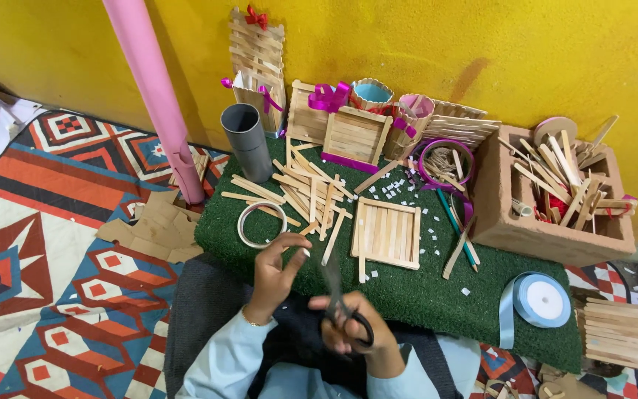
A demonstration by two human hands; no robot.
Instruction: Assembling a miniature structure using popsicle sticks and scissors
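Observation:
My right hand (356,332) grips black-handled scissors (341,307), blades pointing up toward my left hand. My left hand (275,270) is raised with the fingers pinched near the scissor tips; whether something small is held there I cannot tell. Just beyond the hands, on a green turf mat (422,295), lies a square panel of wooden craft sticks (387,233). A white tape roll (261,223) lies close to my left hand, beside a loose pile of craft sticks (304,188). Small white scraps are scattered over the mat.
A grey tube (247,140) and a pink paper roll (155,89) stand at the back left. Finished stick boxes with purple ribbon (352,133) line the yellow wall. A brick holding sticks (555,192) sits right, a light blue ribbon spool (542,299) and stacked sticks (625,332) nearer. Cardboard scraps (156,225) lie left.

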